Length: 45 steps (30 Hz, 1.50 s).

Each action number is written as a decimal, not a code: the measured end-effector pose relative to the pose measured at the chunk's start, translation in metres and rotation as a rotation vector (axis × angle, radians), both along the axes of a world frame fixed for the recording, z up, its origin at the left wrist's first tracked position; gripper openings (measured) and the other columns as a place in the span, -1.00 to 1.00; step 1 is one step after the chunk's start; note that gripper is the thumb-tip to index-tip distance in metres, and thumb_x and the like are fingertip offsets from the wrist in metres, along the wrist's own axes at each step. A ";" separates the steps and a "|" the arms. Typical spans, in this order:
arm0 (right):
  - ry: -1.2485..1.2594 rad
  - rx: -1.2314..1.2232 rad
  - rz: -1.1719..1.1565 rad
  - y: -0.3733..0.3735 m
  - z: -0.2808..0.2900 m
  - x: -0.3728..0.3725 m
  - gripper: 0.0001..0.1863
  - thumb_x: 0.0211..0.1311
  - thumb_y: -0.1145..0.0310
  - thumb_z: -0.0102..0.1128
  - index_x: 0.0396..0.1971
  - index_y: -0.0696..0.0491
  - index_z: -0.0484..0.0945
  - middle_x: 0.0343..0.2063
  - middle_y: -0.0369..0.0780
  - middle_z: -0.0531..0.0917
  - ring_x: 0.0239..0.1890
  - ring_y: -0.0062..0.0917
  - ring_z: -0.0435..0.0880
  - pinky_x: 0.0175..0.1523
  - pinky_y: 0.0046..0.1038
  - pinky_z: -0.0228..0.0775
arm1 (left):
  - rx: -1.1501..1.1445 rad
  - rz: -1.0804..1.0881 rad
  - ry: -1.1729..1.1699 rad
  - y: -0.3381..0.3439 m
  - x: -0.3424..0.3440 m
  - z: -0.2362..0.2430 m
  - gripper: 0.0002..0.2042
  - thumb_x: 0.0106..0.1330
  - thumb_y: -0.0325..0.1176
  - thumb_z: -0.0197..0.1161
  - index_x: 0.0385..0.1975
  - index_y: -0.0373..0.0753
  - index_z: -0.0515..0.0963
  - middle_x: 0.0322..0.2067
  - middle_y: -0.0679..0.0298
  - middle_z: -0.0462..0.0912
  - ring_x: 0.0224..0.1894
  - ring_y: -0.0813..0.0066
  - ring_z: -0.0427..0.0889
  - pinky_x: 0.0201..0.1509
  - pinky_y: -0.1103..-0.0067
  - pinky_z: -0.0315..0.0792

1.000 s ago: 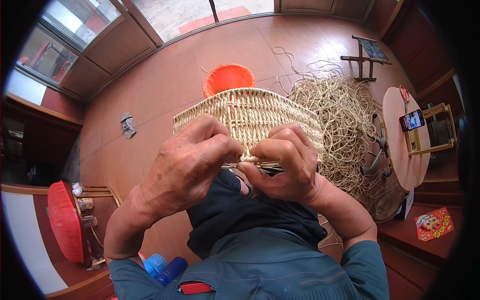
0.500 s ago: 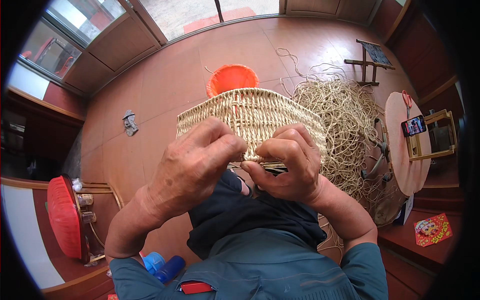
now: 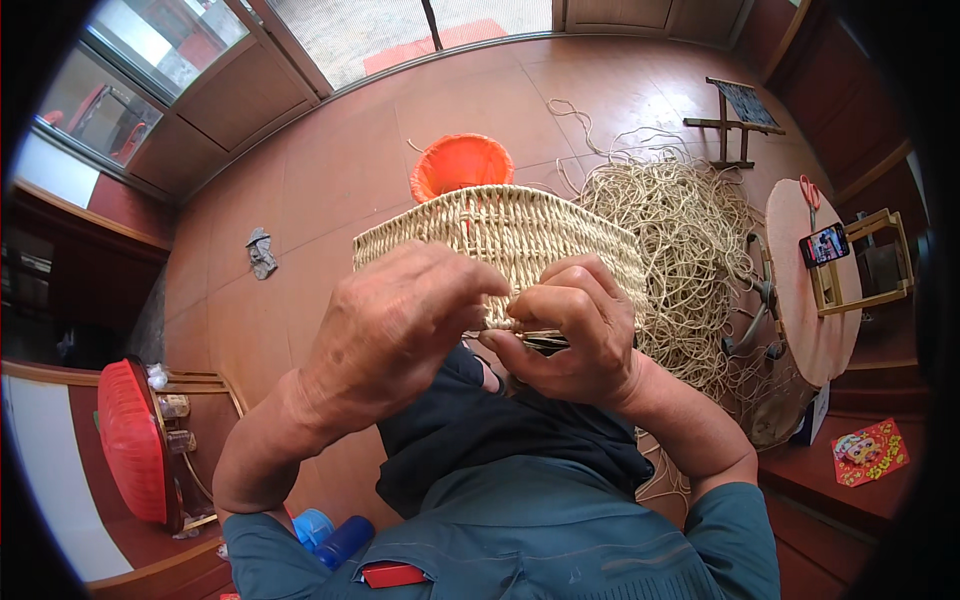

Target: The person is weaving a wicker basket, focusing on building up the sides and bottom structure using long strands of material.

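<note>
A pale woven straw-cord basket panel [image 3: 560, 225] lies over my lap, its far edge gently arched. At its near edge, my right hand [image 3: 580, 325] pinches the rim between thumb and curled forefinger. My left hand [image 3: 395, 325] is bent over the same edge from the left, close to the right fingertips. Its fingers are curled and slightly blurred, and what lies between them is hidden behind the hand. A short stretch of the braided rim [image 3: 497, 322] shows between the two hands.
A heap of loose straw cord [image 3: 675, 230] spreads right of the panel. Beyond the panel is an orange-lined bin [image 3: 462, 165]. At right stands a round table [image 3: 790, 300] with red scissors [image 3: 809, 190] and a phone [image 3: 824, 245]. A folding stool [image 3: 740, 120] is farther off; a grey cloth [image 3: 261, 252] lies left.
My left hand has lifted and turned slightly, its forefinger reaching farther over the rim. My right hand keeps its pinch nearly in place.
</note>
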State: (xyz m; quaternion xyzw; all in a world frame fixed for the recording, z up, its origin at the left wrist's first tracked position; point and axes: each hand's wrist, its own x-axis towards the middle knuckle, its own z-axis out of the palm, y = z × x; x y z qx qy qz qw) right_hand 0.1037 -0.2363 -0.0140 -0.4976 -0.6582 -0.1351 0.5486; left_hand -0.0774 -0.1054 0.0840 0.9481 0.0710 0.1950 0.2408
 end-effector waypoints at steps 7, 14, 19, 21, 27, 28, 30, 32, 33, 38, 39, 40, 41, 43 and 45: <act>0.010 -0.016 0.017 0.006 0.005 0.006 -0.59 0.08 0.40 0.70 -0.08 -0.02 0.70 -0.33 -0.35 0.65 -0.33 -0.41 0.63 -0.19 -0.34 0.54 | -0.003 0.124 -0.175 -0.004 -0.018 -0.020 -0.59 0.36 -0.65 0.45 0.21 -0.27 0.70 -0.06 0.12 0.79 -0.04 0.15 0.83 0.09 0.30 0.70; -0.067 -0.082 -0.005 0.014 0.015 0.008 -0.58 0.02 0.43 0.71 -0.06 -0.05 0.79 -0.42 -0.35 0.54 -0.38 -0.45 0.53 -0.24 -0.37 0.48 | -0.029 0.103 -0.275 0.002 -0.015 -0.032 -0.59 0.39 -0.71 0.46 0.21 -0.25 0.71 -0.10 0.16 0.80 -0.12 0.39 0.82 -0.04 0.46 0.69; -0.069 -0.141 -0.055 0.021 0.024 0.012 -0.68 0.06 0.43 0.69 -0.15 -0.05 0.83 -0.44 -0.37 0.57 -0.39 -0.48 0.53 -0.19 -0.37 0.45 | 0.008 0.095 -0.267 0.013 -0.007 -0.032 -0.59 0.36 -0.71 0.45 0.17 -0.20 0.74 -0.10 0.12 0.80 -0.11 0.25 0.83 -0.01 0.39 0.70; -0.074 -0.134 -0.047 0.026 0.026 0.015 -0.70 0.07 0.42 0.69 -0.16 -0.04 0.83 -0.44 -0.37 0.58 -0.38 -0.48 0.54 -0.19 -0.37 0.45 | 0.129 0.190 -0.285 0.006 -0.011 -0.035 -0.60 0.32 -0.73 0.44 0.12 -0.21 0.75 -0.07 0.10 0.80 -0.03 0.11 0.82 0.01 0.31 0.69; -0.050 -0.156 -0.049 0.039 0.028 0.022 -0.79 0.12 0.40 0.65 -0.24 -0.02 0.81 -0.43 -0.35 0.61 -0.36 -0.45 0.55 -0.20 -0.34 0.47 | 0.101 0.214 -0.428 -0.046 -0.010 -0.085 -0.61 0.46 -0.60 0.38 0.28 -0.40 0.63 0.15 0.00 0.73 0.21 0.01 0.75 0.27 0.27 0.65; -0.042 -0.148 -0.043 0.040 0.027 0.022 -0.80 0.13 0.40 0.65 -0.26 -0.02 0.80 -0.42 -0.34 0.61 -0.36 -0.45 0.56 -0.20 -0.33 0.48 | 0.088 0.225 -0.443 -0.051 -0.007 -0.095 -0.61 0.46 -0.60 0.38 0.28 -0.40 0.63 0.15 0.00 0.73 0.21 0.01 0.75 0.27 0.27 0.65; -0.040 -0.143 -0.033 0.043 0.027 0.024 -0.82 0.14 0.40 0.64 -0.28 -0.02 0.79 -0.42 -0.34 0.61 -0.36 -0.44 0.57 -0.19 -0.32 0.48 | -0.197 0.403 -0.373 -0.056 0.000 -0.108 -0.59 0.63 -0.42 0.27 0.39 -0.44 0.52 0.29 -0.11 0.63 0.35 -0.10 0.64 0.43 0.22 0.53; -0.047 -0.159 -0.043 0.045 0.026 0.026 -0.84 0.15 0.40 0.64 -0.30 -0.02 0.79 -0.43 -0.32 0.62 -0.35 -0.43 0.59 -0.18 -0.33 0.50 | -0.397 0.401 -0.387 -0.053 0.012 -0.115 -0.55 0.77 -0.25 0.08 0.46 -0.45 0.43 0.33 -0.11 0.59 0.41 -0.04 0.58 0.52 0.24 0.41; -0.034 -0.143 -0.042 0.048 0.025 0.029 -0.85 0.16 0.40 0.63 -0.33 -0.01 0.78 -0.44 -0.31 0.63 -0.36 -0.41 0.61 -0.19 -0.32 0.51 | -0.712 0.376 -0.415 -0.049 0.021 -0.116 -0.55 0.80 -0.22 0.03 0.45 -0.44 0.44 0.32 -0.07 0.60 0.40 0.06 0.59 0.51 0.28 0.41; 0.003 -0.163 -0.029 0.063 0.017 0.043 -0.85 0.18 0.43 0.63 -0.30 0.02 0.79 -0.40 -0.28 0.67 -0.33 -0.40 0.67 -0.21 -0.32 0.58 | -1.598 0.250 -0.734 -0.035 0.063 -0.115 -0.57 0.86 -0.25 -0.08 0.47 -0.41 0.47 0.36 0.11 0.62 0.42 0.37 0.58 0.61 0.37 0.39; 0.021 -0.153 -0.034 0.064 0.014 0.043 -0.85 0.19 0.44 0.63 -0.29 0.03 0.79 -0.39 -0.27 0.67 -0.32 -0.42 0.69 -0.21 -0.33 0.59 | -1.675 0.250 -0.807 -0.034 0.067 -0.116 -0.62 0.83 -0.28 -0.02 0.40 -0.39 0.53 0.30 0.16 0.67 0.37 0.40 0.62 0.58 0.40 0.41; 0.017 -0.183 -0.039 0.067 0.014 0.045 -0.85 0.19 0.44 0.63 -0.29 0.03 0.79 -0.39 -0.27 0.67 -0.32 -0.42 0.69 -0.21 -0.33 0.59 | -1.676 0.233 -0.821 -0.033 0.072 -0.115 -0.62 0.83 -0.28 -0.02 0.40 -0.39 0.53 0.30 0.16 0.67 0.37 0.40 0.62 0.58 0.40 0.41; 0.040 -0.194 -0.042 0.068 0.013 0.047 -0.85 0.19 0.45 0.62 -0.28 0.04 0.79 -0.38 -0.26 0.67 -0.32 -0.43 0.69 -0.21 -0.35 0.60 | -1.697 0.254 -0.831 -0.032 0.075 -0.116 -0.63 0.83 -0.30 0.00 0.40 -0.38 0.54 0.29 0.18 0.68 0.37 0.42 0.62 0.58 0.41 0.41; 0.077 -0.218 -0.053 0.068 0.011 0.048 -0.85 0.20 0.48 0.62 -0.26 0.04 0.79 -0.35 -0.25 0.68 -0.31 -0.44 0.70 -0.21 -0.37 0.60 | -1.747 0.207 -0.877 -0.030 0.078 -0.117 -0.67 0.79 -0.33 0.07 0.35 -0.35 0.57 0.25 0.21 0.69 0.33 0.46 0.63 0.56 0.43 0.42; 0.081 -0.234 -0.044 0.065 0.010 0.047 -0.85 0.20 0.48 0.62 -0.26 0.04 0.79 -0.35 -0.25 0.68 -0.31 -0.44 0.70 -0.21 -0.37 0.60 | -1.767 0.251 -0.879 -0.030 0.079 -0.119 -0.68 0.78 -0.35 0.07 0.34 -0.33 0.57 0.24 0.23 0.69 0.32 0.47 0.63 0.55 0.43 0.43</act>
